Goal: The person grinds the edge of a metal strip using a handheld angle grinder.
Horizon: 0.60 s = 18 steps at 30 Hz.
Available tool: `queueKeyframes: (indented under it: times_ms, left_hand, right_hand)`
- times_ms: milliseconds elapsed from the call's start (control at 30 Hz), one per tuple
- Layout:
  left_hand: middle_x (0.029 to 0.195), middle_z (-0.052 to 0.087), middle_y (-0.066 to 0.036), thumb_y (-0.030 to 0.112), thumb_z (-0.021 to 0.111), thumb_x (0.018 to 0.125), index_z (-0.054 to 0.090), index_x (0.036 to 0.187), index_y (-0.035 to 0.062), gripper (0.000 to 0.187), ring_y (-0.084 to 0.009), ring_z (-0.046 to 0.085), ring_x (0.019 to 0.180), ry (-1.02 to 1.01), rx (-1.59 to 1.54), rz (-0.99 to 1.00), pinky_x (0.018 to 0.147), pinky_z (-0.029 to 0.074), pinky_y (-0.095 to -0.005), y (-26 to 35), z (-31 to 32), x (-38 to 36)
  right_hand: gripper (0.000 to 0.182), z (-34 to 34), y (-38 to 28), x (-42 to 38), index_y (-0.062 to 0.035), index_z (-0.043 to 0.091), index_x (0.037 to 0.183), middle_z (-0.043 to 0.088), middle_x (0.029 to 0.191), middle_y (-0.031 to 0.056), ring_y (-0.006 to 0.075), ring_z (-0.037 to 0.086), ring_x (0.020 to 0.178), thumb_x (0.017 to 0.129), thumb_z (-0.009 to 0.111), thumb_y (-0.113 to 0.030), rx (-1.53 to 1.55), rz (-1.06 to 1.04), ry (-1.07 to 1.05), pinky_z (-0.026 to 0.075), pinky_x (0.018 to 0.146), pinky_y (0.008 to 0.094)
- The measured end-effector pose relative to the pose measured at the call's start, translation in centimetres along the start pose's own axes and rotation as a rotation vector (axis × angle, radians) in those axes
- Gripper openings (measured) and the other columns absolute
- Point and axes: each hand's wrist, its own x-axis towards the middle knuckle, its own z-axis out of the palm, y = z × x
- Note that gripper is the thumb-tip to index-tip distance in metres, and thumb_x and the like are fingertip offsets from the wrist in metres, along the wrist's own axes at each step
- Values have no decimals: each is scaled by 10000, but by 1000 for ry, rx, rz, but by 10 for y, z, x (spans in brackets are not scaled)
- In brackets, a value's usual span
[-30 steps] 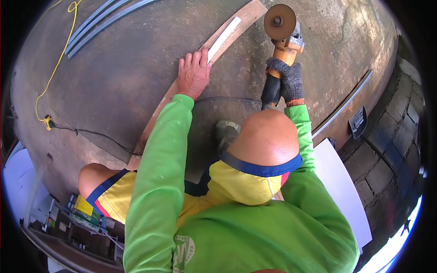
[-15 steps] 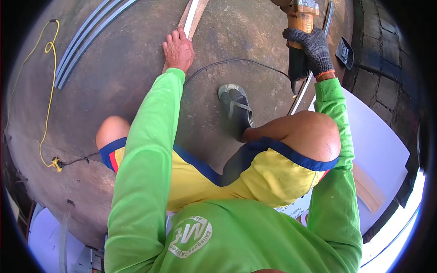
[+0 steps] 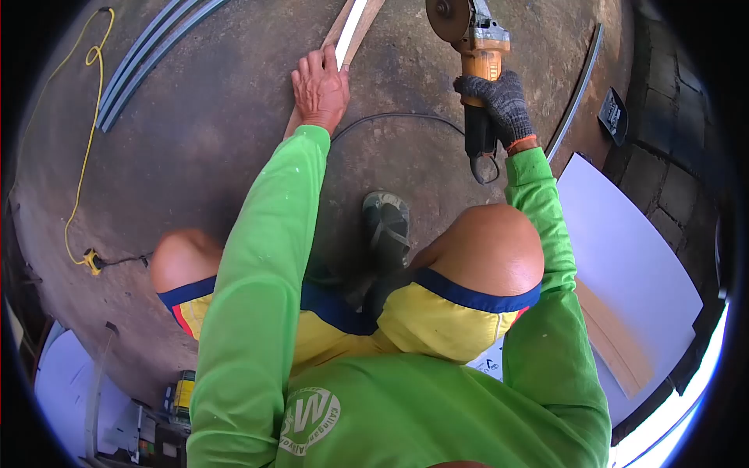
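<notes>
My bare left hand [image 3: 321, 90] presses down with curled fingers on a narrow white strip [image 3: 351, 33], which lies along a wooden board [image 3: 370, 25] on the floor. The far ends of strip and board run out of view at the top. In my right hand [image 3: 503, 103], covered by a grey knitted glove, is an angle grinder [image 3: 481, 64], its orange body and dark handle gripped from the side. The grinder's round disc [image 3: 449, 17] is at the top, apart from the strip. A dark cord [image 3: 402, 115] trails from the grinder's rear toward my left hand.
Several curved grey metal bars [image 3: 144, 66] and a yellow cord [image 3: 100, 86] lie at left. On the right are a long metal strip [image 3: 576, 93], a dustpan [image 3: 613, 117], a white sheet [image 3: 624, 234] and a block wall [image 3: 663, 121]. My sandalled foot [image 3: 387, 222] is between the hands.
My right hand has brought the grinder leftward, closer to my left hand, and its disc now shows. My right knee has shifted left. My left hand stays on the white strip.
</notes>
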Motion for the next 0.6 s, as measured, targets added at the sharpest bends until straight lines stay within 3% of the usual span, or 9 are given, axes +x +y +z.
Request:
queueKeyframes:
  times_ms: [267, 600]
  left_hand:
    - [1067, 531, -81, 294, 676, 943, 507, 1408, 71, 543, -264, 532, 1012, -49, 86, -2, 823, 404, -425, -3, 4, 0]
    - [1064, 527, -84, 284, 667, 954, 495, 1435, 78, 551, -268, 525, 989, -88, 79, -27, 807, 390, -432, -1, 2, 0]
  right_hand:
    - [455, 42, -1, 82, 17, 682, 1061, 726, 849, 100, 205, 732, 701, 726, 889, -212, 0, -46, -66, 615, 660, 329]
    - [475, 47, -16, 122, 16, 685, 1041, 719, 844, 92, 199, 723, 684, 692, 905, -220, -143, -47, -114, 612, 642, 332]
